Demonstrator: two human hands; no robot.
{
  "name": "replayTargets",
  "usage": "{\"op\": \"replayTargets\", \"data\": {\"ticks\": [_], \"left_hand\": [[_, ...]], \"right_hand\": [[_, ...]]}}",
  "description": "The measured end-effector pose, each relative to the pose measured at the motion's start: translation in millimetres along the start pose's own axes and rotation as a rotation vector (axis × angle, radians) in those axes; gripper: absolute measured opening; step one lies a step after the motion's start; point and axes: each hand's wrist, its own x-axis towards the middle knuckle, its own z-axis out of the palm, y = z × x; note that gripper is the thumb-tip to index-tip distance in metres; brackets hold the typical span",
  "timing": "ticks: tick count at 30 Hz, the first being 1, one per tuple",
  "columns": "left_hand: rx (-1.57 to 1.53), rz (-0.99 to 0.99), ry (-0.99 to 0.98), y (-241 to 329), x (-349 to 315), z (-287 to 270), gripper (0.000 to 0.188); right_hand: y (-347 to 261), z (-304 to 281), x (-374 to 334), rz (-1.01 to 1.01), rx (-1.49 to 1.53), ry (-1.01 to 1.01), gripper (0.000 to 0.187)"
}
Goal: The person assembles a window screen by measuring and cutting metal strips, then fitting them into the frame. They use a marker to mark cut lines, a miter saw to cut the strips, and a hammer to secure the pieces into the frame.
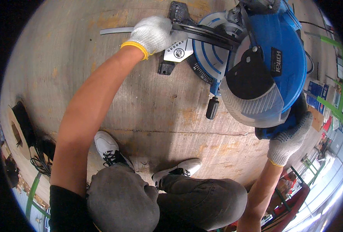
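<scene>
A blue miter saw [291,58] stands on the concrete floor, its round blade housing to the right of its turntable base [210,54]. A black and clear guard [248,81] covers the blade. My left hand [150,33], in a white knit glove with a yellow cuff, wraps round a thin grey metal bar [116,30] that lies along the saw's fence. The bar's other end is hidden beneath the saw head. My right hand [291,141], in a dotted white glove, is closed round the saw's handle [275,131]; its fingertips are partly hidden.
A black lock knob [212,108] sticks out from the front of the base. My shoes [107,145] are on the floor nearby. At the left lie a cardboard-sided spool [18,131] and black cable [42,164]. Boxes [318,92] and green-framed racks [335,110] stand at the right.
</scene>
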Motion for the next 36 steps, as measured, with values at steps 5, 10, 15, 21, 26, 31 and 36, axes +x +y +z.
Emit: {"op": "replayTargets", "data": {"ticks": [5, 10, 15, 21, 26, 31, 36], "left_hand": [[-0.016, 0.024, 0.017, -2, 1, 3, 0.085], [-0.003, 0.057, 0.029, -5, 2, 6, 0.09], [-0.058, 0.044, 0.006, -5, 1, 7, 0.091], [-0.016, 0.051, 0.047, -5, 1, 9, 0.091], [-0.033, 0.086, 0.08, -5, 1, 10, 0.091], [0.0, 0.053, 0.029, -3, 3, 7, 0.09], [-0.003, 0.046, 0.044, -5, 5, 10, 0.085]], "right_hand": [[1, 5, -1, -0.088, -0.006, 0.031, 0.063], [0, 4, -1, -0.127, -0.165, 0.01, 0.06], [2, -2, 0, -0.119, -0.174, 0.02, 0.06], [9, 0, -2, -0.089, -0.016, 0.078, 0.061], [5, 2, -6, -0.131, -0.153, 0.035, 0.062], [3, 5, -8, -0.198, -0.253, 0.003, 0.062], [7, 3, -8, -0.201, -0.309, 0.034, 0.063]]}}
